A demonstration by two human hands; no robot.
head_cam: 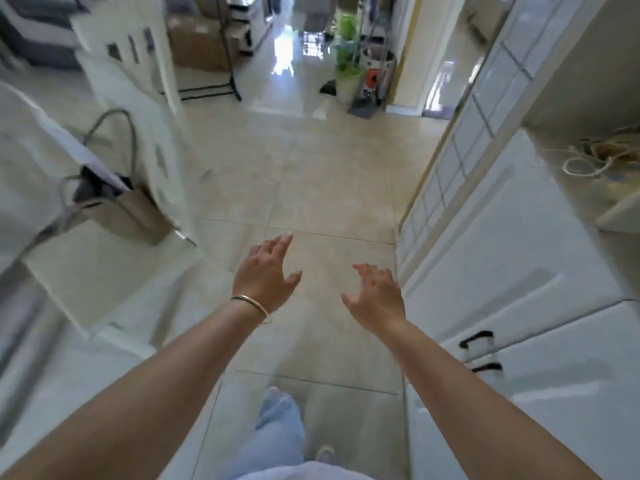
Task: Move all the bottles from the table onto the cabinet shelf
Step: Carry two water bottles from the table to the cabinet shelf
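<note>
Both bare forearms reached forward from the lower corners toward the centre of the frame. The left hand (pixel 266 273) and the right hand (pixel 375 296) hung apart, palms down, fingers spread and loosely curved, holding nothing.

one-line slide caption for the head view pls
Both bare hands, left hand and right hand, held open and empty over the beige tiled floor beside the white cabinet; no bottle visible.
</note>
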